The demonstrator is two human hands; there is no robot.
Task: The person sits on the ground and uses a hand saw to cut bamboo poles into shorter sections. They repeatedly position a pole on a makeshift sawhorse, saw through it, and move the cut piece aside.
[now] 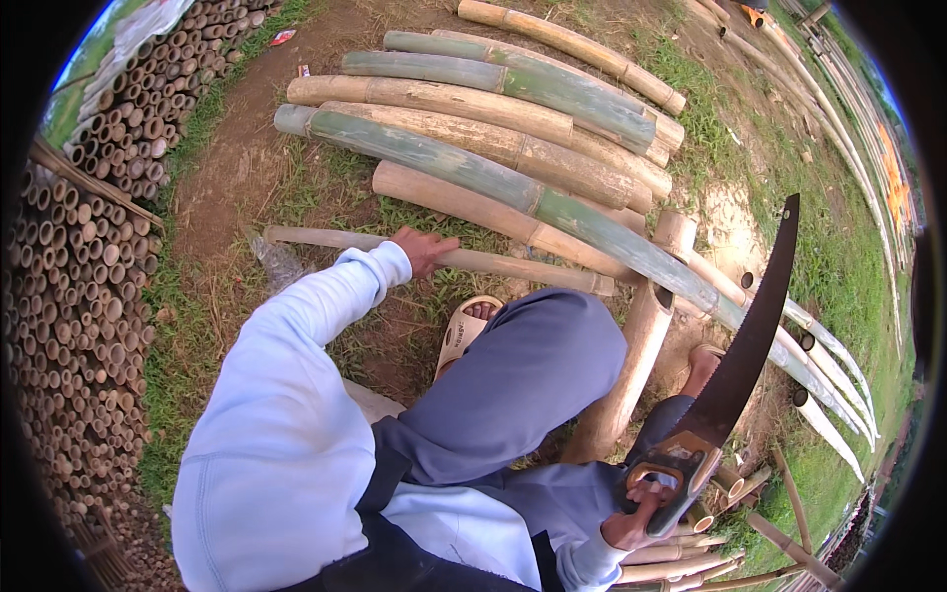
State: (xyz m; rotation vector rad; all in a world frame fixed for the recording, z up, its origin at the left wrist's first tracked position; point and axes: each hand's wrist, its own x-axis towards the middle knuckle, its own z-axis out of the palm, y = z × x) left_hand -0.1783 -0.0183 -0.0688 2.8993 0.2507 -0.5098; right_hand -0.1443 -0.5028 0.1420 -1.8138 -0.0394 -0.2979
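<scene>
Fingers of the left hand point(424, 250) curl over a thin pale bamboo pole point(473, 259) that lies across the grass, grasping it near its middle; the pale blue sleeve point(326, 306) runs back from the wrist toward the body. The pole stretches away from those fingers on both sides, one end toward the stacked cut tubes, the other toward a thick upright-leaning bamboo post point(636, 345).

Fingers of the right hand point(636, 513) are clenched around the handle of a curved pruning saw point(750, 335). From that grip the dark blade rises up and away, its tip pointing toward the far side of the ground, clear of the bamboo and touching nothing.

Just beyond the left fingers lies a pile of thick bamboo trunks point(493, 128), some green, some tan, lying side by side and crossing one another. A long green trunk point(473, 173) runs from that pile diagonally down past the post toward the saw blade. Between the two hands sit the person's bent knee in grey-blue trousers point(533, 375) and a foot in a pale sandal point(466, 328) on the bare earth. Near the right fingers, short cut bamboo pieces point(691, 562) lie scattered. Far off to the left-hand side, a wall of stacked bamboo tubes point(79, 296) shows its round cut ends.
</scene>
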